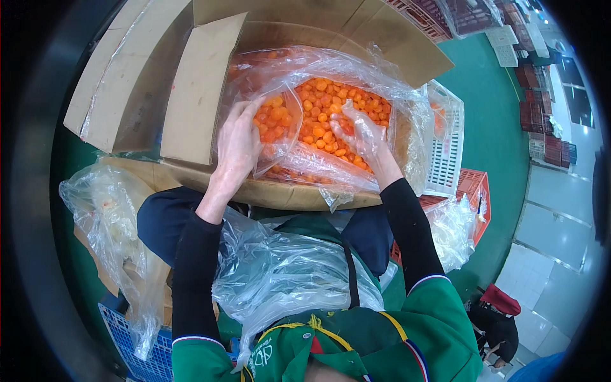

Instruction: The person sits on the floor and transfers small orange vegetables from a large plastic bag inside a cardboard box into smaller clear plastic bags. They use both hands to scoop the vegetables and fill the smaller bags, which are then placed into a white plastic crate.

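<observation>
A large cardboard box [286, 193], lined with a clear plastic liner [329, 62], holds many small round orange fruits [317, 112]. At the box's left part, my left hand [238, 138] grips the edge of a clear plastic bag [293, 102] with orange fruits inside it. To the right, my right hand [363, 133] is over the loose fruits, palm turned up and fingers apart and slightly curled; one or more fruits lie at its fingers, and whether it grips them is unclear. Clear plastic sheets or bags [286, 267] lie across my lap.
Raised cardboard flaps [200, 90] stand at the left and back. A white plastic crate [446, 157] and a red crate [477, 179] are right of the box. Crumpled plastic [110, 205] hangs at the left above a blue crate [138, 344]. Another person [496, 329] is at the lower right.
</observation>
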Demonstrator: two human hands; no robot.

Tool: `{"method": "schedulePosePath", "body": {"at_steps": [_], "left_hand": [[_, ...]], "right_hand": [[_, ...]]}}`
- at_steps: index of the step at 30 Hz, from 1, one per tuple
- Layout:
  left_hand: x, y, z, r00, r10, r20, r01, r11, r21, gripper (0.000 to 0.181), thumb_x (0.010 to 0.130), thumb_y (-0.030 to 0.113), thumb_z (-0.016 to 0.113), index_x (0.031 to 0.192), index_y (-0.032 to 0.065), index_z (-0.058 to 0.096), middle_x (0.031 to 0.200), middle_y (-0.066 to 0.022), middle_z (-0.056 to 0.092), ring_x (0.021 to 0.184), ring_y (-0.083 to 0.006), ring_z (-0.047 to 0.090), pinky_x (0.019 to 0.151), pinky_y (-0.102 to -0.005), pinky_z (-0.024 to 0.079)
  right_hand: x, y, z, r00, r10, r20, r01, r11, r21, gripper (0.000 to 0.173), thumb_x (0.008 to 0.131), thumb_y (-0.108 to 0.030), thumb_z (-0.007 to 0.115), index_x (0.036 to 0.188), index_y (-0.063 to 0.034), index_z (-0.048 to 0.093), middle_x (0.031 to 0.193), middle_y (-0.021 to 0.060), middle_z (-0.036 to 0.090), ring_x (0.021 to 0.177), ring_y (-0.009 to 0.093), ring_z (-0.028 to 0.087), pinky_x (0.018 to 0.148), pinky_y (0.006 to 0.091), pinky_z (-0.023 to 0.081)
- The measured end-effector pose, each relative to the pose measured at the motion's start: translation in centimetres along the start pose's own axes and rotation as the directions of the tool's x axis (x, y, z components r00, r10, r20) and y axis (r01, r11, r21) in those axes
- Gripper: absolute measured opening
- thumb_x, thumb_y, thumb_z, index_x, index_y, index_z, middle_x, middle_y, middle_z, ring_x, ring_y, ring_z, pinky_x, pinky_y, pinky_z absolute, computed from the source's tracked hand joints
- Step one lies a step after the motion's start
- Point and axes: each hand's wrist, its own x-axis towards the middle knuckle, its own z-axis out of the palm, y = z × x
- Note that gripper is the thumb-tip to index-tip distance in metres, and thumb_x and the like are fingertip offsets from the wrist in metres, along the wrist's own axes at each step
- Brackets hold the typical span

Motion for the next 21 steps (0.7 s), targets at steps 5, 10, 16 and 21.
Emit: {"method": "schedulePosePath", "body": {"at_steps": [5,10,16,21], "left_hand": [[0.1,-0.1,0.1,1.0,0.024,-0.01,-0.024,1.0,0.011,0.053,0.08,-0.011,0.051,0.129,0.0056,0.061,0.121,-0.0173,0.061,0.102,-0.0376,0.064,0.088,-0.0433,0.053],[0.0,-0.6,0.4,0.997,0.057,-0.043,-0.056,0.998,0.021,0.055,0.079,-0.011,0.05,0.129,0.0072,0.061,0.121,-0.0171,0.061,0.1,-0.0366,0.064,0.086,-0.0422,0.053],[0.0,-0.2,0.2,0.999,0.024,-0.031,-0.024,1.0,0.004,0.057,0.078,-0.012,0.049,0.129,0.0084,0.061,0.12,-0.017,0.061,0.095,-0.0349,0.065,0.083,-0.0409,0.053],[-0.2,-0.2,-0.3,1.0,-0.026,0.004,0.026,0.999,-0.029,0.053,0.08,-0.011,0.049,0.129,0.0052,0.06,0.12,-0.0178,0.06,0.102,-0.0376,0.063,0.088,-0.0428,0.052]], "right_hand": [[-1.2,0.4,0.4,0.984,-0.062,0.165,0.007,0.949,0.316,0.029,0.1,-0.024,0.059,0.118,-0.0019,0.055,0.116,0.0209,0.058,0.107,0.035,0.061,0.088,0.0418,0.06],[-1.0,0.3,1.7,0.963,-0.042,0.265,-0.065,0.923,0.38,0.034,0.099,-0.024,0.061,0.122,0.0006,0.054,0.123,0.022,0.056,0.113,0.036,0.058,0.095,0.0469,0.056],[0.6,0.6,2.4,0.985,-0.157,0.068,0.153,0.986,0.067,0.029,0.102,-0.027,0.054,0.113,-0.0013,0.061,0.108,0.0137,0.063,0.092,0.025,0.063,0.077,0.0356,0.058],[1.1,-0.7,6.1,0.945,-0.319,0.076,0.218,0.436,-0.873,0.035,0.102,-0.035,0.054,0.109,-0.0014,0.062,0.089,0.0166,0.068,0.08,0.024,0.068,0.068,0.0352,0.054]]}}
